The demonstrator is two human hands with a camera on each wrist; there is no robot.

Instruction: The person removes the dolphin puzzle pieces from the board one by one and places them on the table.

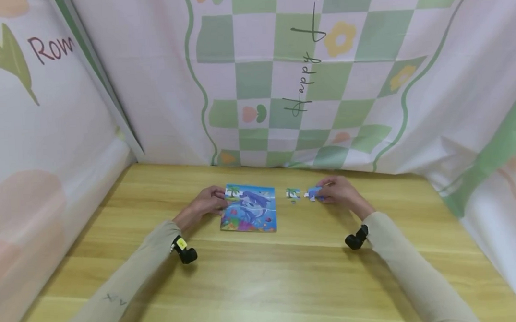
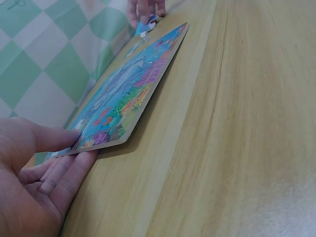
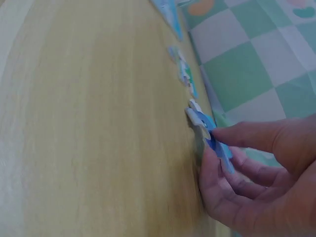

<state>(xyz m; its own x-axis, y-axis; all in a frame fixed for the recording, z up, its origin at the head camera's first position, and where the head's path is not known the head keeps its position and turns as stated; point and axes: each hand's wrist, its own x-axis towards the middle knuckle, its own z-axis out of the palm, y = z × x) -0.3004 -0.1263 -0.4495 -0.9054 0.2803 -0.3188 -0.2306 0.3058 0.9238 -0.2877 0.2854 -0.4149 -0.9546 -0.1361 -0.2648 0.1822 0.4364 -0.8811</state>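
In the head view my left hand (image 1: 209,200) pinches the left edge of a puzzle board (image 1: 249,209) printed with dolphins, corals and a palm tree. The left wrist view has the thumb on top of the board (image 2: 126,94) and the fingers beneath its edge, with a shadow under it. My right hand (image 1: 339,192) pinches a blue puzzle piece (image 1: 313,193) between thumb and fingers; in the right wrist view the piece (image 3: 212,131) is tilted. Just left of it lies a puzzle piece with a palm tree (image 1: 292,193), between board and right hand.
A wooden table (image 1: 259,281) carries everything. Behind it hangs a checked green and white cloth (image 1: 298,82), close to the table's back edge. Another printed cloth (image 1: 45,141) closes off the left side. Each wrist bears a small black camera (image 1: 186,254).
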